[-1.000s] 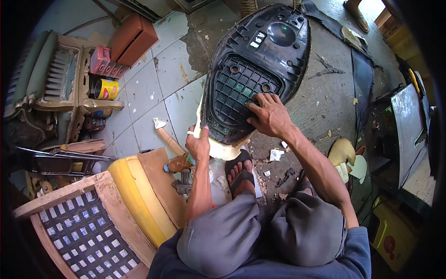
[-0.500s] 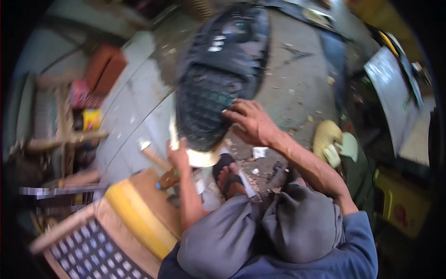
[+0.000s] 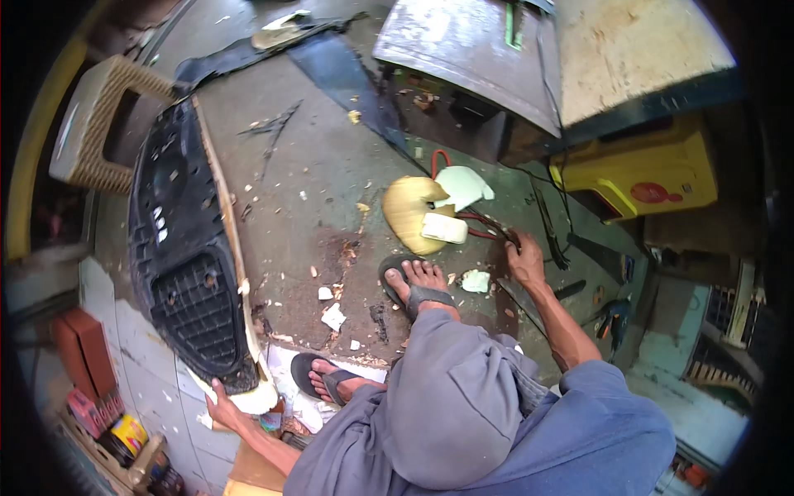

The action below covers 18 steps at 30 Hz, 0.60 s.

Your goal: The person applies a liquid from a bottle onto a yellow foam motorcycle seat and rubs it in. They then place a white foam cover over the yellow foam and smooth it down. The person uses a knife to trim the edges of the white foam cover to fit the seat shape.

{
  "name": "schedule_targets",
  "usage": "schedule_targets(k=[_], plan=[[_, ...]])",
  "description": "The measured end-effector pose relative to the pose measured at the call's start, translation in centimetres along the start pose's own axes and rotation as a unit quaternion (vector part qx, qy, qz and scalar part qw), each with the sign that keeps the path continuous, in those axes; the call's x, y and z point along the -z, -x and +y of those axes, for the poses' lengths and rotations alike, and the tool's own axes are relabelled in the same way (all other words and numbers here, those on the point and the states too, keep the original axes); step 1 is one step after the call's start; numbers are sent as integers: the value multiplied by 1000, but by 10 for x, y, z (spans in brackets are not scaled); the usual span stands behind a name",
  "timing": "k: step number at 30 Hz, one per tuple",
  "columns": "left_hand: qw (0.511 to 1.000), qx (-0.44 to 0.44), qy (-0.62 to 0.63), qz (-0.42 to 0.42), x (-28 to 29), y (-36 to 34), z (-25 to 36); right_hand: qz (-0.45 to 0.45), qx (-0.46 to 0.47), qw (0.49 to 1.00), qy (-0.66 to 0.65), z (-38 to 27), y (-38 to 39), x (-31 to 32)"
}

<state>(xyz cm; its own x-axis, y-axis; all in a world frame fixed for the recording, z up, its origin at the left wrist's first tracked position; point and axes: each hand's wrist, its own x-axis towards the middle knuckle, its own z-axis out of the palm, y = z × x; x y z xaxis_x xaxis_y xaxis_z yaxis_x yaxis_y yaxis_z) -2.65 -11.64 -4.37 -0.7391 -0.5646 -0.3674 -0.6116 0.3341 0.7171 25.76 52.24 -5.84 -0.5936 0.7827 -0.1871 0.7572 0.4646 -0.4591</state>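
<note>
A black seat base (image 3: 178, 264) with a gridded underside and pale foam edge lies lengthwise at left. My left hand (image 3: 222, 398) grips its lower end. At right, low over the floor, my right hand (image 3: 523, 255) is closed on the dark, slim part of a red-handled tool (image 3: 478, 230), which looks like scissors but is partly hidden. Beside that lie a curved yellow foam piece (image 3: 401, 211), a small cream block (image 3: 442, 227) and a white scrap (image 3: 463, 186).
A woven seat (image 3: 116, 78) stands at upper left. A metal-topped bench (image 3: 463, 41) and a yellow stool (image 3: 645, 153) fill the upper right. Dark strips (image 3: 339, 74) and debris litter the floor. Boxes (image 3: 87, 355) sit at lower left; my sandalled feet are in the middle.
My view has swung right, so the seat base now appears at left. My right hand has left the seat base and moved to the red-handled tool on the right.
</note>
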Motion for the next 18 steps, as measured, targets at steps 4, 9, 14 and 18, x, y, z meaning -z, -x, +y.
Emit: schedule_targets(k=[4, 9, 14, 18], plan=[[1000, 14, 4, 7, 2, 10, 8, 24, -83, 993, 77, 65, 36, 13], [999, 13, 4, 31, -14, 2, -1, 118, -122, 977, 130, 137, 59, 30], [998, 5, 25, -58, -9, 14, 12, 57, -174, 973, 137, 153, 71, 36], [992, -16, 74, -106, 9, 4, -1, -61, -161, 976, 134, 143, 88, 31]])
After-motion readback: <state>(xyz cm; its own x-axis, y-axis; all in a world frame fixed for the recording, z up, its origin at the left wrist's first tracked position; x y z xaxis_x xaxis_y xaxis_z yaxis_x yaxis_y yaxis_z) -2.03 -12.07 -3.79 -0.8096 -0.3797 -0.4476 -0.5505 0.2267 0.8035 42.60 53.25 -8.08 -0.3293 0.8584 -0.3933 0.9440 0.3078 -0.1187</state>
